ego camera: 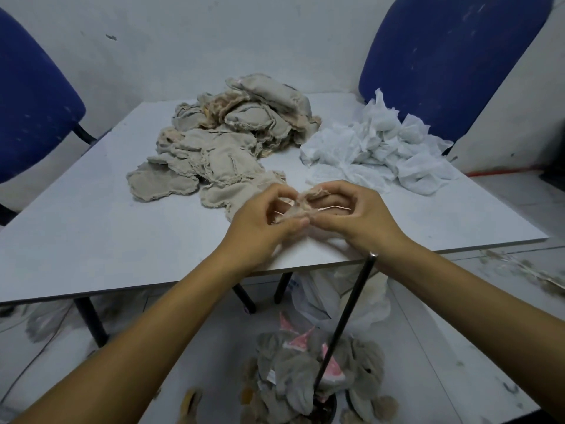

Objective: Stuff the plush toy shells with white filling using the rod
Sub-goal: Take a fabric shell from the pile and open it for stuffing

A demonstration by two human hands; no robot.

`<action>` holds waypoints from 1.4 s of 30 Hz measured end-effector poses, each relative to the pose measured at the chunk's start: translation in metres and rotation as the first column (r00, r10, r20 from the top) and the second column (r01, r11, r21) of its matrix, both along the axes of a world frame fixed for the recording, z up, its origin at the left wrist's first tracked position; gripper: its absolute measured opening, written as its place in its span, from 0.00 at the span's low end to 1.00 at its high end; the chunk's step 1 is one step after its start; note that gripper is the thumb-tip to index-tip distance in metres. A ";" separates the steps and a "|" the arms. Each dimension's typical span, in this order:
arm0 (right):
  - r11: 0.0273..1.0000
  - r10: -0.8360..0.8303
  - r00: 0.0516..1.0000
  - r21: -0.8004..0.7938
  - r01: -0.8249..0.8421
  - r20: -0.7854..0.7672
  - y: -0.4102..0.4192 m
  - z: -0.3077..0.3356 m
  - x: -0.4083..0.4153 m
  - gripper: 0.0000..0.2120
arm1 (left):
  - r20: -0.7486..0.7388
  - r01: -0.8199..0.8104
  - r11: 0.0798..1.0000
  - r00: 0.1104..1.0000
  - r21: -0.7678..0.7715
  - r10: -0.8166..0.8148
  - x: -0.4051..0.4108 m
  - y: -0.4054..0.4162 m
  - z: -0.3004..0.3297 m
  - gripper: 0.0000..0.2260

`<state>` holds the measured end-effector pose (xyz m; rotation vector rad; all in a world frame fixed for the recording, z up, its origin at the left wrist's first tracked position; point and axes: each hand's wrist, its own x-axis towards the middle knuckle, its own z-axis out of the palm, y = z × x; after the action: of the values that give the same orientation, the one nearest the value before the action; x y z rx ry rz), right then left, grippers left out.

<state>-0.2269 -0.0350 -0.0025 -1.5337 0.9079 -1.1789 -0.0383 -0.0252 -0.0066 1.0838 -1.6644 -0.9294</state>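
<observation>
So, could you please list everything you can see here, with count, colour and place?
shell: one, beige, pinched between both hands over the table's near edge
shell pile: one heap, beige, centre of the table
filling: one heap, white, table's right side
table: one, white top, dark legs
rod: one, black, slanting from below the right wrist down into the toys on the floor
toys: one heap, grey-brown with pink bits, floor in front of the person
bag: one, clear plastic, under the table
chairs: two, blue, behind the table left and right
left hand: pinches the shell
right hand: pinches the shell
</observation>
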 end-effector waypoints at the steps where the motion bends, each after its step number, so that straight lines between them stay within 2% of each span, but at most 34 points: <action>1: 1.000 -0.012 0.999 0.018 0.011 0.037 0.000 -0.001 -0.001 0.12 | -0.046 -0.022 1.000 0.999 -0.015 0.021 0.000 0.000 0.000 0.10; 2: 0.998 -0.033 0.995 0.058 0.027 0.096 0.001 0.000 -0.002 0.08 | -0.105 -0.025 1.000 0.994 -0.012 0.024 0.001 0.001 0.002 0.09; 4: 0.990 -0.105 0.977 0.113 0.084 0.187 0.002 0.001 -0.003 0.06 | -0.209 0.106 0.994 0.973 0.026 -0.098 0.004 0.004 0.003 0.02; 5: 0.986 -0.149 0.972 0.097 0.133 0.181 0.002 0.000 -0.004 0.07 | -0.198 0.168 0.985 0.967 0.036 -0.158 0.005 0.005 0.003 0.03; 6: 0.982 -0.183 0.972 0.066 0.175 0.151 0.002 -0.001 -0.006 0.07 | -0.160 0.209 0.977 0.967 0.050 -0.199 0.005 0.007 0.004 0.06; 8: 0.982 -0.187 0.980 0.004 0.187 0.066 0.002 -0.002 -0.006 0.06 | -0.097 0.171 0.984 0.981 0.041 -0.167 0.005 0.005 0.002 0.05; 11: 0.989 -0.124 0.992 -0.083 0.121 -0.027 0.004 -0.001 -0.003 0.09 | -0.121 0.117 0.992 0.986 0.045 -0.110 0.006 0.001 0.001 0.15; 12: 0.988 -0.107 0.992 -0.115 0.100 -0.063 0.005 0.000 -0.002 0.10 | -0.088 0.118 0.993 0.990 0.030 -0.115 0.007 0.000 0.001 0.17; 14: 0.988 -0.088 0.993 -0.134 0.077 -0.083 0.007 -0.002 0.001 0.11 | -0.024 0.135 0.991 0.991 0.016 -0.135 0.006 0.000 -0.001 0.16; 17: 0.994 -0.061 0.997 -0.089 0.057 -0.038 0.009 0.002 0.002 0.11 | -0.146 0.102 0.993 0.985 0.060 -0.093 0.003 0.002 -0.003 0.09; 20: 0.994 0.047 0.982 -0.086 -0.063 -0.181 0.010 0.007 0.002 0.14 | -0.337 0.107 0.984 0.940 0.141 -0.054 0.006 0.004 0.003 0.10; 22: 0.992 0.066 0.977 -0.093 -0.086 -0.201 0.010 0.008 0.001 0.13 | -0.388 0.180 0.968 0.916 0.178 -0.099 0.008 0.005 0.009 0.10; 26: 0.993 0.110 0.986 -0.023 -0.114 -0.123 0.010 0.009 -0.001 0.07 | -0.381 0.305 0.909 0.906 0.284 -0.185 0.006 0.003 0.018 0.08; 29: 0.991 0.127 0.984 0.050 -0.122 -0.124 0.007 0.011 -0.002 0.09 | -0.510 0.473 0.813 0.819 0.339 -0.263 0.009 0.000 0.021 0.10; 31: 0.990 0.122 0.989 0.082 -0.114 -0.089 0.005 0.011 -0.001 0.11 | -0.540 0.551 0.761 0.778 0.343 -0.321 0.007 0.001 0.021 0.11; 34: 0.983 0.088 0.995 0.154 -0.095 0.050 0.001 0.010 -0.004 0.13 | -0.512 0.470 0.827 0.815 0.308 -0.273 -0.003 -0.001 0.015 0.09; 36: 0.960 0.183 0.976 0.194 -0.203 0.114 -0.002 0.010 -0.010 0.14 | -0.558 0.379 0.878 0.813 0.291 -0.166 -0.007 -0.005 0.013 0.05; 38: 0.924 0.305 0.943 0.201 -0.326 0.132 -0.002 0.010 -0.016 0.11 | -0.553 0.289 0.918 0.828 0.270 -0.098 -0.011 -0.006 0.011 0.04; 40: 0.929 0.307 0.947 0.185 -0.320 0.095 -0.001 0.008 -0.018 0.07 | -0.383 0.091 0.975 0.924 0.203 -0.006 -0.017 -0.005 0.009 0.07; 42: 0.971 0.186 0.981 0.145 -0.192 0.054 0.000 0.004 -0.016 0.03 | -0.163 -0.143 0.989 0.976 0.030 0.146 -0.026 -0.001 0.007 0.08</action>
<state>-0.2424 -0.0350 0.0017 -1.4362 0.7865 -0.9798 -0.0640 -0.0262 0.0004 1.0949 -1.4256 -0.9154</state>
